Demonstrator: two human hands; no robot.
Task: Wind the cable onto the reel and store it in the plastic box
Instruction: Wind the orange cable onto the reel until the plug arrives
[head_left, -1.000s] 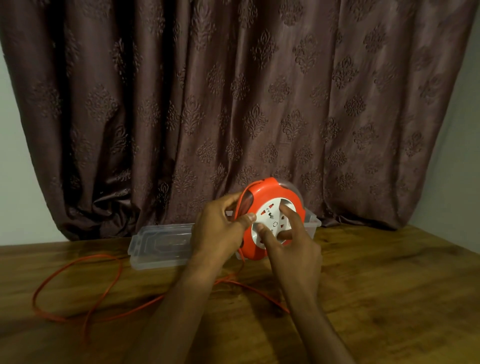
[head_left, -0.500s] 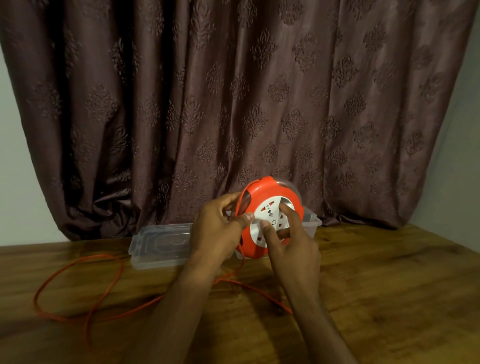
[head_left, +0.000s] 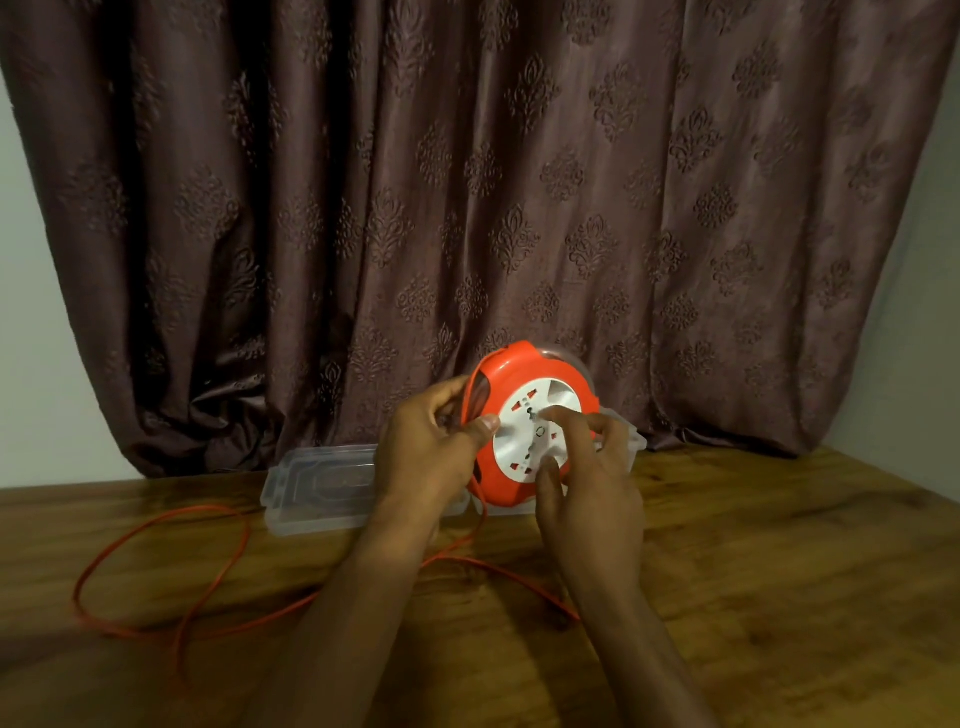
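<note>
Above bench (head_left: 779, 571): reel (head_left: 524, 389) upright, left grip (head_left: 431, 452) clasping rim, right grip (head_left: 587, 478) fingers curled into white face; cable (head_left: 208, 571) loose.

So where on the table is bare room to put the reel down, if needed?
The table is bare right of the right hand, up to the curtain. Left front is crowded: cable loops there. Behind the left hand holding the reel lie the lid and box.

Single head-worn wide-angle view, facing forward and slightly down across the wooden desk (head_left: 779, 571) toward its far edge, curtain (head_left: 467, 182) behind, probably close, forearms filling the foreground
</note>
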